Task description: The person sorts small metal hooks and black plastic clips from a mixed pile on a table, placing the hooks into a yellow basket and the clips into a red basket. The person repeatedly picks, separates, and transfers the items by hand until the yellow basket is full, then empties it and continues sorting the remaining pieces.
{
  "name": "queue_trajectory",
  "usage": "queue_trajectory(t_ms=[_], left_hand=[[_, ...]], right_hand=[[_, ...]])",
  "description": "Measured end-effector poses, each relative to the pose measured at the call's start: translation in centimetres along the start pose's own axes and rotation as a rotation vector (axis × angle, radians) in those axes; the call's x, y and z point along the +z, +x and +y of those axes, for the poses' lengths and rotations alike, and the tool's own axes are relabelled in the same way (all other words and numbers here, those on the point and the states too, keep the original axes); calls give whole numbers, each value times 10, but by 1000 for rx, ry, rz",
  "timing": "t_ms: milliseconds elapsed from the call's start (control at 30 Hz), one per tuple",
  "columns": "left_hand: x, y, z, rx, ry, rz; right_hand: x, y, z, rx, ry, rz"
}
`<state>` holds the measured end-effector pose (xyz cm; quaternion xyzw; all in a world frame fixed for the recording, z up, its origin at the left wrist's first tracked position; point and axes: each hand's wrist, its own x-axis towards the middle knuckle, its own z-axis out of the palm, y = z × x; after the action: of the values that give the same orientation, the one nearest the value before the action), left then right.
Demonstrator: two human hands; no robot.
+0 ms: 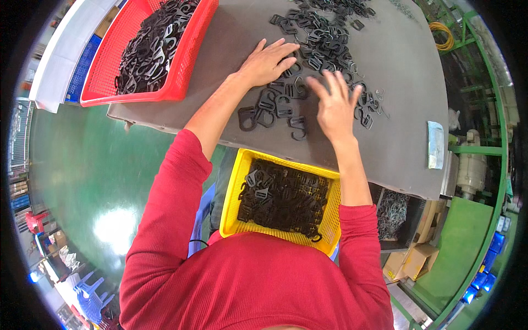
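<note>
Black plastic hook buckles (pixel 283 106) lie loose on the grey-covered table in front of me. My left hand (pixel 268 61) rests over the left side of the spread, palm down, fingers stretched toward the main pile (pixel 324 41). Slightly blurred, my right hand (pixel 335 107) hovers at the right of the same spread with its fingers apart. No piece shows in either hand, though the palms are hidden. Beside the right fingertips lie more buckles and small thin metal wire pieces (pixel 379 94).
A red basket (pixel 184 66) full of black buckles stands at the table's left. Below the near table edge, a yellow basket (pixel 234 190) of black pieces sits before my body. At lower right are a bin of metal pieces (pixel 391 214) and cardboard boxes (pixel 421 261). A pale blue packet (pixel 435 144) hangs at the table's right edge.
</note>
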<state>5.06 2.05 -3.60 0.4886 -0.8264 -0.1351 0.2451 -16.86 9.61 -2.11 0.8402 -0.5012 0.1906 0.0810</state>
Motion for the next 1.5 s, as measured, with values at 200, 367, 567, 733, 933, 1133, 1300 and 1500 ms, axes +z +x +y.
queue_trajectory(t_ms=[200,367,567,733,933,1133,1300,1500], left_hand=[[4,-3,-3,7,68,-5],[-4,-11,9,45,144,-4],[9,-62,55,2,57,59],[24,-83,95,-96,57,206],[33,-105,138,-146,30,281],[18,-153,186,-64,-288,206],[19,-75,159,78,-309,252],[63,27,137,247,172,257]], right_hand=[[5,19,5,87,-29,-43],[0,7,-2,47,-29,-37],[-4,-40,-24,101,95,46],[-7,-51,-24,172,104,54],[-12,-59,-4,167,95,54],[-35,-94,-19,39,315,81],[-46,-62,44,308,377,274],[-30,3,121,634,562,-41]])
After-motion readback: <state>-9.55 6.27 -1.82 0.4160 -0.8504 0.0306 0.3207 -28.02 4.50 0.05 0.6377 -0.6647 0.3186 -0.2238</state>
